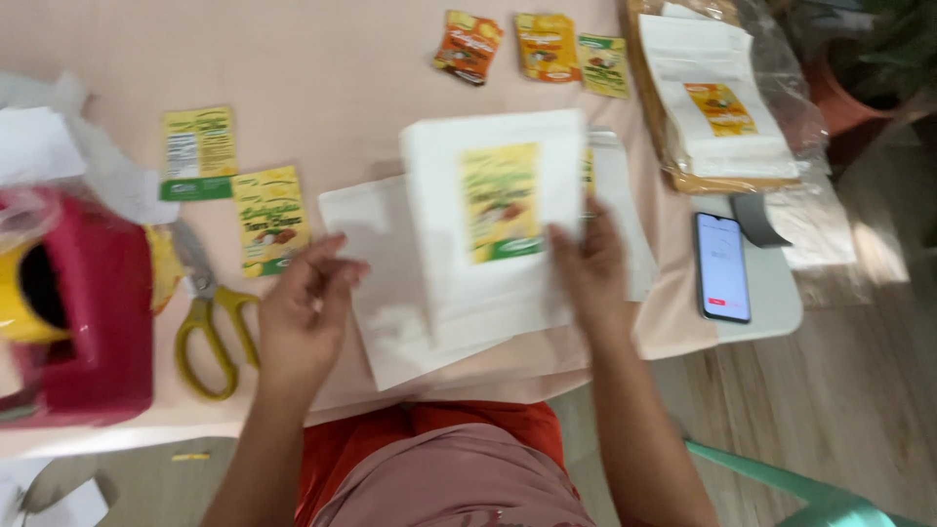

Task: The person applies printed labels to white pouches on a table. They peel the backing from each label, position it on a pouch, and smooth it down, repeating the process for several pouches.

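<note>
My right hand [589,268] grips the right edge of a white paper pouch [439,210] that bears a yellow and green label [500,200]. The pouch lies on other white pouches [381,293] on the pale pink table. My left hand [305,310] hovers at the left edge of that pile with fingers curled, holding nothing that I can see. The view is blurred by motion.
Yellow-handled scissors [207,317] and two loose yellow labels [270,220] lie left of my left hand. A red and yellow box [83,307] stands far left. A phone [722,265] lies on the right, a stack of labelled pouches [717,98] behind it. Small sachets [468,44] sit at the far edge.
</note>
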